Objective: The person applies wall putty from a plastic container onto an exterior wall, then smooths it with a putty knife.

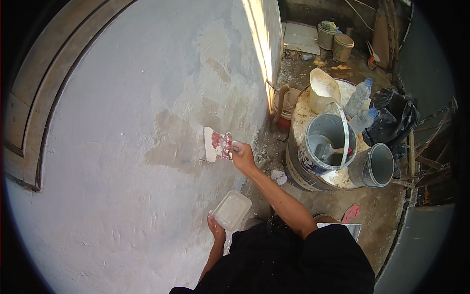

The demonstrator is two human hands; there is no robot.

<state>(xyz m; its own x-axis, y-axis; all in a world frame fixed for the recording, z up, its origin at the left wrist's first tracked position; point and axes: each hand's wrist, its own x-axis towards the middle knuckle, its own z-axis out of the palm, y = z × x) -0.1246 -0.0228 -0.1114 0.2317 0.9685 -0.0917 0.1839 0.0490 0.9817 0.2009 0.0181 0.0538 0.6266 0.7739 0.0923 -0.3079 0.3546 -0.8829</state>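
Observation:
My right hand (242, 156) grips a wide putty knife (217, 144) whose red blade is smeared with white filler, held against or just off the patchy pale wall (103, 137). Lower down, my left hand (215, 224) holds a rectangular translucent plastic container (231, 209) tilted beside the wall. Patches of grey-beige show through the paint around the blade.
A drum (299, 161) at the right bears a handled bucket (320, 128), another bucket (379, 165), a cream jug (323, 88) and two bottles (360, 98). A black bag (391, 115) hangs beside them. Smaller pails (342, 46) stand farther back; a framed opening (29, 127) borders the wall at left.

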